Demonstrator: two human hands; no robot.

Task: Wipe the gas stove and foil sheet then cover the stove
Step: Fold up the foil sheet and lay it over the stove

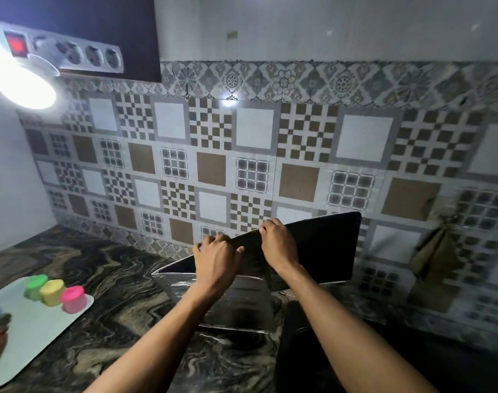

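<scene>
Left hand (218,258) and right hand (279,245) grip a tilted dark panel (327,251) by its top edge. Foil sheet (242,307) lies below them. Covering seems begun, not finished.

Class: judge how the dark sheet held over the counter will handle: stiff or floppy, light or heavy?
Probably stiff: the foil sheet shows a straight top edge, held only by the left hand and right hand. Likely light: pinch grips alone lift it. It may hinge at its fold.
</scene>
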